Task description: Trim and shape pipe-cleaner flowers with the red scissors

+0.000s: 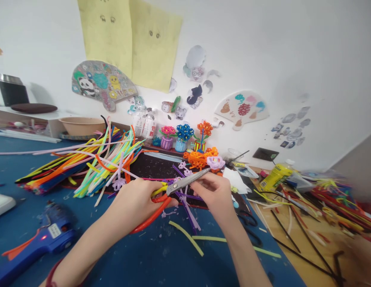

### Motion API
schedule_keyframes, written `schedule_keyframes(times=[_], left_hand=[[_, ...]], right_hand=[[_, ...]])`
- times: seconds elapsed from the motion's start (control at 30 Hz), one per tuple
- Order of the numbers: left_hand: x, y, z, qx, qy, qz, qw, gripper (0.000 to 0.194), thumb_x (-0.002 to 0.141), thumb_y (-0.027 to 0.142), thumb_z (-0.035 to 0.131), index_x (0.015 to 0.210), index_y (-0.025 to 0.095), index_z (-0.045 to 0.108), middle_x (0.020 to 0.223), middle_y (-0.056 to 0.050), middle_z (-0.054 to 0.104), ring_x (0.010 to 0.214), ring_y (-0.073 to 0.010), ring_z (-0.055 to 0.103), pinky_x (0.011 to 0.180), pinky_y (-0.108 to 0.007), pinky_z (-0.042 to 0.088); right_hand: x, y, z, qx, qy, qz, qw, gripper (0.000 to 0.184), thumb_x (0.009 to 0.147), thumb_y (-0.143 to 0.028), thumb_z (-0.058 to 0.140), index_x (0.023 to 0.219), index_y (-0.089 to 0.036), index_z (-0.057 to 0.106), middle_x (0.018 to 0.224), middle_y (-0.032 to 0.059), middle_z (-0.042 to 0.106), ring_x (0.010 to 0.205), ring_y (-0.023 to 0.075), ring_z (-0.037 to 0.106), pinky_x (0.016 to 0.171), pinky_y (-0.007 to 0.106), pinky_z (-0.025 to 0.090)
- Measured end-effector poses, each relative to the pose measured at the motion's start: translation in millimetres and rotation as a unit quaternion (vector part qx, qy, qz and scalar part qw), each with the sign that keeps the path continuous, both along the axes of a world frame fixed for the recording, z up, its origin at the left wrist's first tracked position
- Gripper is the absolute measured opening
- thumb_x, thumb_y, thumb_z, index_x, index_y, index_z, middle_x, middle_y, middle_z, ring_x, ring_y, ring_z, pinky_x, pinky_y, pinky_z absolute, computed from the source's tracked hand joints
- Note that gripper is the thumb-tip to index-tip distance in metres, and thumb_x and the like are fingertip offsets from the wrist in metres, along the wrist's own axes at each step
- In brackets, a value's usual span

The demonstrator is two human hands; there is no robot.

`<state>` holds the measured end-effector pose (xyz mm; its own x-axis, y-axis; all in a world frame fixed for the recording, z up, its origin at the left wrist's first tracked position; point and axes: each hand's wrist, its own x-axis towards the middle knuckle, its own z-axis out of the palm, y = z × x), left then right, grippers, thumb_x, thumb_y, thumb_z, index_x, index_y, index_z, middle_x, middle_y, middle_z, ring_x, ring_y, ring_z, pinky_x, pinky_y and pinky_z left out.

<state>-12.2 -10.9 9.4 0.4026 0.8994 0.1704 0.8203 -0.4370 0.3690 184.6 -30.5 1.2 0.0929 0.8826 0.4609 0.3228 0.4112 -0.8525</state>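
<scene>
My left hand (136,203) is closed round the handles of a pair of scissors (185,182). The handles are orange with some yellow, and the metal blades point up to the right. Close by the blade tips, my right hand (214,193) has its fingers curled in a pinch. Whatever it grips is hidden. Behind both hands lie purple pipe-cleaner stems (188,209) and a lilac pipe-cleaner flower (215,162). In front of them, light green pipe-cleaner pieces (187,238) rest on the blue tabletop (143,263).
A blue glue gun (50,235) with a red light lies at left. Behind it spreads a heap of coloured pipe cleaners (107,163). Small potted flowers (182,137) line the wall. A yellow bottle (277,175) stands right, and part of another person's hand (360,251) shows at the edge.
</scene>
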Motion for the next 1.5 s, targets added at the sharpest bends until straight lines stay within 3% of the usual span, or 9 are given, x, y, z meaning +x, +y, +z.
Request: schedule_keyframes(times=[0.3,0.5,0.63,0.8,0.97,1.1,1.27,1.5], left_hand=[[0.9,0.3,-4.1,0.006,0.023,0.006,1.0,0.051,0.075,0.07,0.047,0.059,0.022,0.058,0.053,-0.001,0.056,0.049,-0.015,0.048,0.049,-0.024,0.02],[0.5,2.8,-1.0,-0.002,0.007,0.016,1.0,0.051,0.077,0.069,0.043,0.064,0.024,0.063,0.056,-0.002,0.061,0.054,-0.0184,0.054,0.05,-0.024,0.024],[1.5,5.9,-2.4,0.004,-0.001,0.042,0.999,0.047,0.077,0.065,0.044,0.062,0.023,0.058,0.056,-0.003,0.06,0.053,-0.0182,0.053,0.05,-0.024,0.023],[4.1,6.8,-6.1,-0.022,-0.091,0.044,0.995,0.042,0.078,0.059,0.044,0.061,0.021,0.05,0.05,0.002,0.048,0.048,-0.0134,0.043,0.049,-0.023,0.025],[5.1,6.9,-13.7,-0.07,-0.281,-0.055,0.956,0.049,0.081,0.062,0.037,0.073,0.018,0.057,0.056,0.003,0.046,0.048,-0.0105,0.039,0.046,-0.022,0.027],[10.0,1.2,-8.4,-0.112,-0.36,-0.017,0.926,0.049,0.082,0.064,0.041,0.07,0.018,0.055,0.051,0.005,0.042,0.044,-0.0088,0.036,0.044,-0.022,0.026],[12.8,-5.7,-2.9,-0.232,-0.404,-0.043,0.884,0.045,0.081,0.059,0.048,0.06,0.019,0.05,0.038,0.007,0.037,0.04,-0.0088,0.035,0.045,-0.023,0.028],[11.7,-6.3,-3.3,-0.244,-0.413,-0.074,0.874,0.042,0.081,0.052,0.053,0.057,0.018,0.048,0.041,0.007,0.037,0.04,-0.0074,0.034,0.045,-0.023,0.027]], right_hand=[[0.5,0.0,-0.8,0.002,0.007,-0.001,1.0,0.011,0.073,-0.021,0.065,0.064,-0.016,0.066,0.056,-0.0013,0.057,0.051,0.0112,0.049,0.05,0.024,0.04],[1.5,1.8,-0.9,-0.013,0.091,0.005,0.996,0.013,0.071,-0.028,0.071,0.065,-0.017,0.067,0.054,-0.0021,0.059,0.046,0.0098,0.051,0.047,0.022,0.042],[4.3,2.9,0.0,-0.009,0.143,-0.008,0.99,0.012,0.069,-0.028,0.074,0.067,-0.017,0.07,0.054,-0.0023,0.061,0.044,0.0087,0.051,0.045,0.021,0.042],[5.0,3.3,3.0,-0.002,0.174,0.005,0.985,0.011,0.07,-0.028,0.075,0.068,-0.018,0.071,0.054,-0.0026,0.06,0.044,0.0073,0.05,0.045,0.02,0.042],[0.7,1.5,2.4,-0.011,0.174,0.032,0.984,0.011,0.071,-0.026,0.075,0.066,-0.018,0.07,0.054,-0.0032,0.061,0.044,0.0062,0.051,0.045,0.018,0.042],[-5.0,-0.5,-0.9,-0.024,0.163,0.055,0.985,0.01,0.072,-0.027,0.074,0.068,-0.018,0.071,0.056,-0.0033,0.062,0.046,0.006,0.052,0.046,0.018,0.044],[-10.9,-0.3,-2.9,-0.025,0.158,0.059,0.985,0.009,0.072,-0.026,0.075,0.068,-0.019,0.071,0.059,-0.0029,0.065,0.046,0.0063,0.053,0.046,0.018,0.045],[-13.2,-0.2,-4.3,-0.025,0.181,0.081,0.98,0.009,0.073,-0.025,0.075,0.068,-0.019,0.07,0.064,-0.0023,0.065,0.048,0.0063,0.054,0.048,0.018,0.046]])
